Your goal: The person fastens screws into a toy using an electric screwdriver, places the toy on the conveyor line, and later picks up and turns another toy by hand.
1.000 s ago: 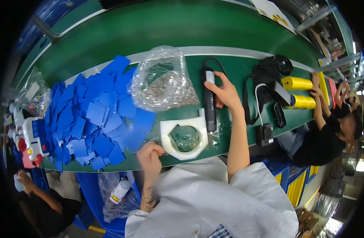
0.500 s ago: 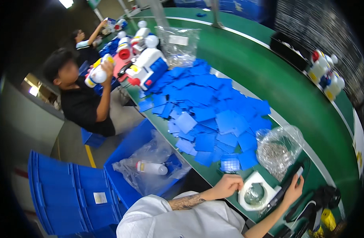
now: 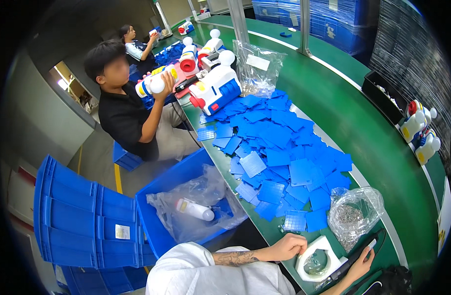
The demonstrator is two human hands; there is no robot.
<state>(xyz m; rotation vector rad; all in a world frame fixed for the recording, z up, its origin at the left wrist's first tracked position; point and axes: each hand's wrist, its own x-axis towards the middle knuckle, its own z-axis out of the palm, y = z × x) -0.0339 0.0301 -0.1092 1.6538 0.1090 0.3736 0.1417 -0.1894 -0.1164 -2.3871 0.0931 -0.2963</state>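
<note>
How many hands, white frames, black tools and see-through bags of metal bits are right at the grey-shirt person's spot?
Hands: 2, left hand and right hand
White frame: 1
Black tool: 1
See-through bag of metal bits: 1
Total: 5

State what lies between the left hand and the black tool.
The white frame lies between the left hand and the black tool, as the head view shows.

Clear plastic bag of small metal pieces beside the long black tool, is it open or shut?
Open: the clear plastic bag has a wide, rumpled mouth, small grey metal pieces showing inside.
</note>
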